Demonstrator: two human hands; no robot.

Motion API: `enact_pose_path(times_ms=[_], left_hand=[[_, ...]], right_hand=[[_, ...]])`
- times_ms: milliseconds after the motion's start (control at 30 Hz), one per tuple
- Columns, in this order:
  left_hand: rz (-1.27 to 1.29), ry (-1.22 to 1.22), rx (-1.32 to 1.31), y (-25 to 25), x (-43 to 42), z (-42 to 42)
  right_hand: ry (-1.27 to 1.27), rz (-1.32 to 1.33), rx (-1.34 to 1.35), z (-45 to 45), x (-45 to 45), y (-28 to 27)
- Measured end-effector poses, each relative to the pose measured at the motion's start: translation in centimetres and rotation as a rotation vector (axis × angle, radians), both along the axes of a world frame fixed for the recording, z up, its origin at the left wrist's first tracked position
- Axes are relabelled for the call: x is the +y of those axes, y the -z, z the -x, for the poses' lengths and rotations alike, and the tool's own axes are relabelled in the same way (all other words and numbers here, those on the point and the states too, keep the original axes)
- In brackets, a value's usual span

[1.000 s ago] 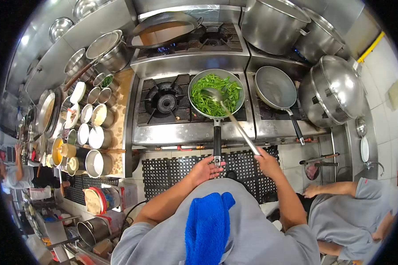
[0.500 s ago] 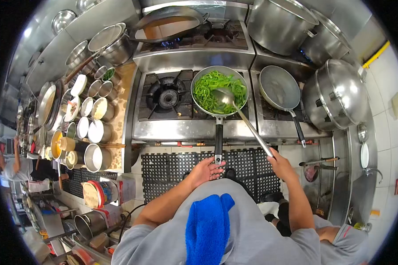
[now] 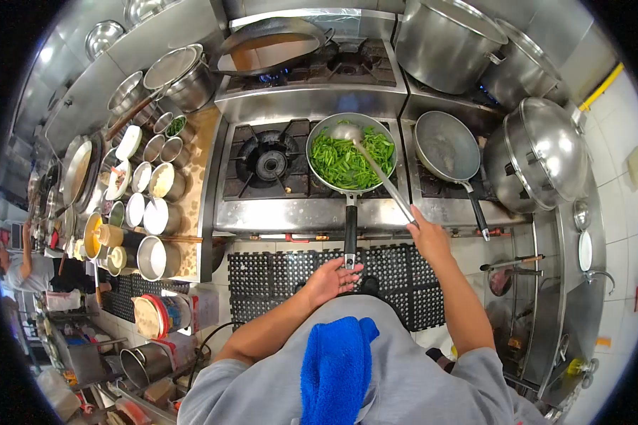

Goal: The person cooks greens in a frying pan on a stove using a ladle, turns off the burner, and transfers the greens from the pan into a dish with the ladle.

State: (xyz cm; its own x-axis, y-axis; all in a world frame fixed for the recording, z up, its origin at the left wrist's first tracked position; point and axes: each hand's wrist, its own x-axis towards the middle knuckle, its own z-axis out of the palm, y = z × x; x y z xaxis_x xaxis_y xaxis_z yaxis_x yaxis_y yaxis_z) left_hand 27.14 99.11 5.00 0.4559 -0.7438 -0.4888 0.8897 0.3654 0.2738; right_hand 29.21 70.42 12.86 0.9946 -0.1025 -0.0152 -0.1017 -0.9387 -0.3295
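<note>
Chopped green vegetables (image 3: 354,161) fill a frying pan (image 3: 312,131) on the front burner. Its black handle (image 3: 351,230) points toward me. In my right hand (image 3: 431,239) is the long metal handle of a ladle (image 3: 379,173), with fingers wrapped round its end. The ladle's bowl rests on the greens near the pan's far side. My left hand (image 3: 329,282) is palm up with its fingers apart, right by the tip of the pan handle. Whether it touches the handle I cannot tell.
An unused burner (image 3: 269,164) lies left of the pan; a second frying pan (image 3: 446,145) is on the right. Behind, a wok (image 3: 269,46) of brown liquid sits over a flame. Steel pots (image 3: 450,46) stand back right. Seasoning containers (image 3: 156,256) crowd the left counter.
The ladle bowl has gone from the middle of the greens toward the pan's far side. My right hand has moved forward and left. A person at lower right has mostly left view.
</note>
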Motion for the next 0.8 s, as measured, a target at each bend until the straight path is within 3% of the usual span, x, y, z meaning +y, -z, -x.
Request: enact_pose_path(times_ms=[100,233,400,467,500,600,700,733,767,800], left_hand=[[-0.001,-0.005,0.011,0.0,0.1,-0.1],[0.026,-0.005,0.032,0.2,0.2,0.0],[-0.020,0.034,-0.002,0.2,-0.1,-0.1],[-0.011,0.044,-0.002,0.3,0.1,-0.4],[-0.003,0.047,0.006,0.4,0.2,-0.4],[-0.043,0.005,0.007,0.0,0.0,0.0],[-0.078,-0.043,-0.009,-0.6,0.0,-0.3],[-0.076,-0.049,-0.013,-0.6,-0.2,-0.3],[-0.069,-0.040,-0.012,-0.5,-0.3,-0.3],[-0.051,-0.046,-0.010,-0.3,-0.2,-0.3]], right_hand=[[-0.028,0.125,0.161,2.5,-2.6,-0.5],[-0.021,0.162,0.130,3.7,-5.8,-0.1],[0.011,-0.033,0.156,1.5,0.0,1.8],[-0.038,-0.341,0.196,2.8,-0.8,0.5],[-0.034,-0.339,0.196,3.7,-1.0,-0.2],[0.247,-0.368,0.391,6.0,-0.2,-5.0],[0.365,-0.360,0.341,7.4,0.6,1.2],[0.289,-0.415,0.205,7.6,2.0,2.9],[0.324,-0.441,0.300,6.9,3.1,4.7],[0.376,-0.680,0.414,5.9,4.2,3.4]])
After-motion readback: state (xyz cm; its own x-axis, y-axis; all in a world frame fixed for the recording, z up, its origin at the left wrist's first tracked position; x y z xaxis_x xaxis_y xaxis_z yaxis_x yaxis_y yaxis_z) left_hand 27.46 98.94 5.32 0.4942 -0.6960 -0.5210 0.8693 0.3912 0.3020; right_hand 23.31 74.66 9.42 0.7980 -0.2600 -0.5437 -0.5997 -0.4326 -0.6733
